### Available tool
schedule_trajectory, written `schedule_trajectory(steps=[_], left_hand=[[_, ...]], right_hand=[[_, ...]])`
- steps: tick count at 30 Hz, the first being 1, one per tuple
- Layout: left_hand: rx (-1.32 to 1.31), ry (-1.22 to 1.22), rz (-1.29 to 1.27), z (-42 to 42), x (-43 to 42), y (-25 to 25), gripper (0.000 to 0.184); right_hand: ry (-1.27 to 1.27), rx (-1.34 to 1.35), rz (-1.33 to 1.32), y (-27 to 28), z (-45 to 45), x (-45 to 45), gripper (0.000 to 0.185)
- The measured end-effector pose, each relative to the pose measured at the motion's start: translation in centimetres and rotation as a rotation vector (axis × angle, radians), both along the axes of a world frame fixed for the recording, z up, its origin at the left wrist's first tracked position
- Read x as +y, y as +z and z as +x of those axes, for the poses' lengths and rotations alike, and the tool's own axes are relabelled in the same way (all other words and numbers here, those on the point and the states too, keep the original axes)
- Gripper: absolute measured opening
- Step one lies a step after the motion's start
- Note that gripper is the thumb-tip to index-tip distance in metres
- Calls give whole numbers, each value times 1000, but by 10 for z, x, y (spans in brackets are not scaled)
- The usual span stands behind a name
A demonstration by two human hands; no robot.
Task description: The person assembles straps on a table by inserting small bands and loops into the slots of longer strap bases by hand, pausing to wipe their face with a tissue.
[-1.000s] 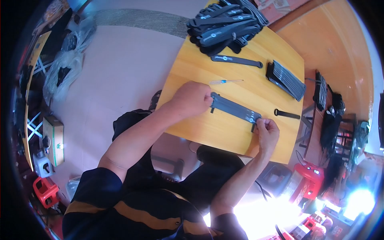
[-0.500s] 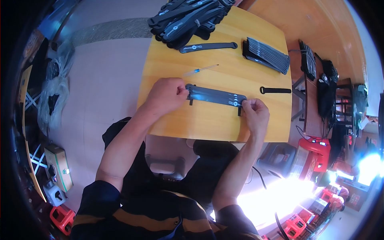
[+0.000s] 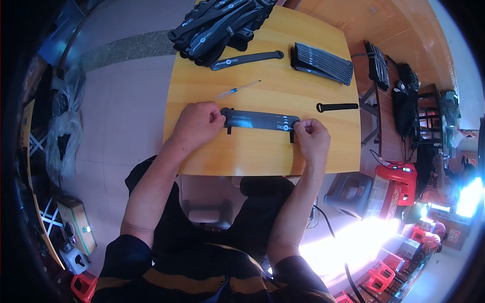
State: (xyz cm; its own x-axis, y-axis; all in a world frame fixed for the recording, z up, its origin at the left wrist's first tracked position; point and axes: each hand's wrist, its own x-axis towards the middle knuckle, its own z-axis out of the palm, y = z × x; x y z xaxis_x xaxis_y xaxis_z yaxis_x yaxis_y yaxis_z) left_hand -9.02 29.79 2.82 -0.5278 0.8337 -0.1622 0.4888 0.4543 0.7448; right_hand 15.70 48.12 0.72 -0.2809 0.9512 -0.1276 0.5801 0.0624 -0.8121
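Observation:
A dark grey flat strap piece (image 3: 255,121) with white print at its right end lies crosswise near the table's front; whether it is one strap or several layered cannot be told. My left hand (image 3: 198,122) has its fingers closed at the left end, which they partly hide. At the right end, my right hand (image 3: 314,139) pinches the corner between thumb and fingers. Short black tabs stick out below both ends. Behind it lies a screwdriver (image 3: 233,91) with a clear and blue handle. A thin black strap with a looped end (image 3: 339,107) rests to the right.
On the wooden table (image 3: 202,161), a heap of dark straps (image 3: 222,25) fills the back left. One single strap (image 3: 247,60) lies before it, and a neat stack of straps (image 3: 323,63) sits back right. A grey stool (image 3: 348,194) stands beyond the front right corner.
The whole view has shifted, so table and hands appear further left. Both hands keep their hold on the strap ends, with little visible movement against the table.

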Motion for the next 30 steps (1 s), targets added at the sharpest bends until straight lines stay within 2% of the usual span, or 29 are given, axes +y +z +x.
schedule_trajectory(steps=[15, 18, 20, 22, 24, 26, 27, 28, 29, 30], left_hand=[[52, -15, 88, 1, -1, -9, 16], [66, -6, 104, 2, -2, -10, 15], [93, 6, 110, 4, -3, -7, 14], [121, 18, 114, 4, -9, -6, 12], [87, 88, 311, 2, -19, -7, 11], [119, 83, 330, 1, -32, 6, 9], [145, 75, 349, 2, -37, 10, 9], [145, 70, 352, 5, -40, 9, 9], [259, -10, 422, 10, -42, 5, 15], [373, -89, 491, 15, -44, 0, 23]], right_hand=[[-5, -69, 42, 15, -8, -6, 17], [-18, -183, 59, 23, -10, -9, 15], [-30, -396, 393, 28, -6, -17, 25], [-59, -313, 471, 34, 1, -28, 31], [-85, -222, 541, 37, 4, -42, 37], [117, -193, 682, 38, 7, -56, 37], [112, -193, 683, 36, 4, -63, 37], [256, -167, 682, 34, -2, -72, 38], [402, -143, 679, 32, -7, -81, 40], [399, -145, 682, 32, -12, -90, 40]])
